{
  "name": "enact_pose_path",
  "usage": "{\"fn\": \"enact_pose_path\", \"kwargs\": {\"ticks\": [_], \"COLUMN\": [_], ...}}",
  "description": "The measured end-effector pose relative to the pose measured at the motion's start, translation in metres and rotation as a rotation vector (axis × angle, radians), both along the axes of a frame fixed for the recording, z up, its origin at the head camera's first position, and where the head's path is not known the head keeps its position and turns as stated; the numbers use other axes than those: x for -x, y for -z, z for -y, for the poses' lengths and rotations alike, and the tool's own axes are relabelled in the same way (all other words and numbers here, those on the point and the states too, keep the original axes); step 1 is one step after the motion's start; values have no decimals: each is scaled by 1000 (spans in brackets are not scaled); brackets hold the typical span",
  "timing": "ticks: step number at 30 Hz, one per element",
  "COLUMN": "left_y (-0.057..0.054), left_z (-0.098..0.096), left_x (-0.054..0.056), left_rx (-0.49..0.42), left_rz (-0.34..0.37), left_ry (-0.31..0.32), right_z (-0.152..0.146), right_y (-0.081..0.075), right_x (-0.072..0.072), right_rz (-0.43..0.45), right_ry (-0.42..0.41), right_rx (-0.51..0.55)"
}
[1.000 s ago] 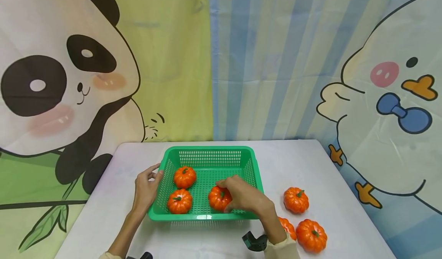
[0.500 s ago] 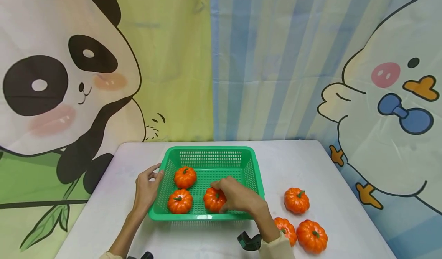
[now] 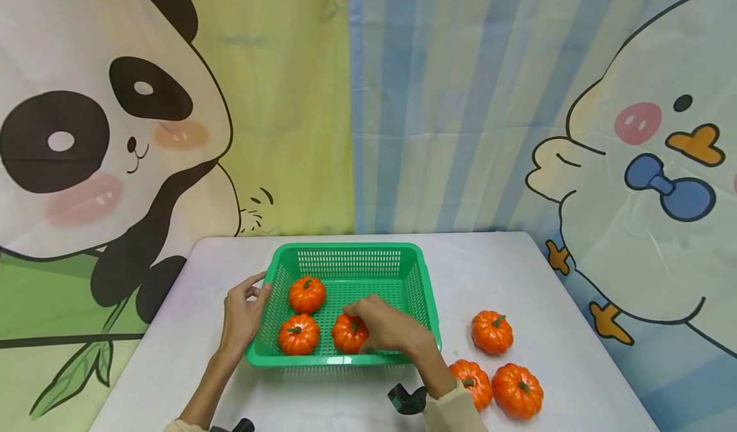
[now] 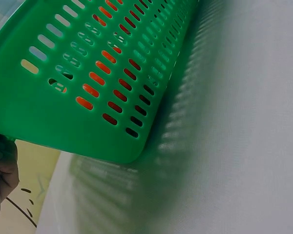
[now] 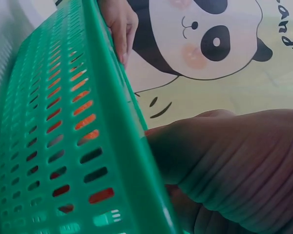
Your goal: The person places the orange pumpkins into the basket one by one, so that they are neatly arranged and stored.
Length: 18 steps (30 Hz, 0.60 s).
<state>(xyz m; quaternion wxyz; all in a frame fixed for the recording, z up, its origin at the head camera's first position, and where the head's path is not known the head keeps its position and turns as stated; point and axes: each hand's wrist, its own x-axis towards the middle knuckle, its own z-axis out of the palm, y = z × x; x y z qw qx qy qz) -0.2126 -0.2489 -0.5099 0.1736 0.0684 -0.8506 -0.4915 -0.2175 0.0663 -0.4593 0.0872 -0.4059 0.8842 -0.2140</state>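
A green plastic basket with slotted walls stands on the white table. At its left rim is my left hand, thumb and fingers gripping the edge; in the left wrist view only part of that hand shows beside the basket wall. Reaching over the front right, my right hand holds a small orange pumpkin low inside the basket, thumb on its near right side. Two more pumpkins, a far one and a near one, sit along the basket's left side. In the right wrist view the basket wall hides my right fingertips.
On the table right of the basket lie three more pumpkins: one farther back, one near my right sleeve and one beside it. Behind the table hangs a curtain printed with cartoon animals.
My right hand has moved left inside the basket with the pumpkin, bringing it closer to the near left one. The left hand stays at the rim.
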Motion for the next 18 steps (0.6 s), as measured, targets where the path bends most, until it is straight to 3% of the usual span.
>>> {"fn": "enact_pose_path", "kwargs": {"ticks": [7, 18], "left_y": [0, 0], "left_z": [0, 0], "left_x": [1, 0], "left_rx": [-1, 2], "left_rz": [5, 4], "left_ry": [-4, 2], "right_z": [8, 13], "right_y": [6, 10], "right_x": [5, 5], "right_rz": [7, -42], "right_ry": [-64, -51], "right_rx": [52, 10]}}
